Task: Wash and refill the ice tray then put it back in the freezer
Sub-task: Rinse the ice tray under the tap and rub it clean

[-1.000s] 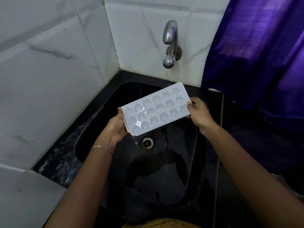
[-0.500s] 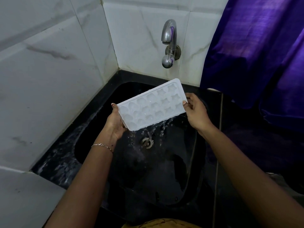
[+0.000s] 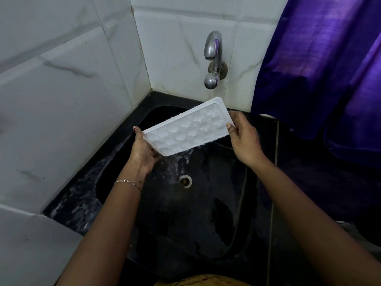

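As left hand point(image 3: 142, 155) and right hand point(image 3: 244, 139) are clasping the white plastic ice tray's point(image 3: 185, 131) ends, curled fingers point(image 3: 237, 118) are holding it tilted, draining water point(image 3: 177, 162) into black sink point(image 3: 226, 223) below.

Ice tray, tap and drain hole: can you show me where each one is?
ice tray point(image 3: 186, 132), head view, middle of its bumpy white face.
tap point(image 3: 213, 45), head view, on the curved metal spout.
drain hole point(image 3: 185, 181), head view, at its middle, inside the pale ring.
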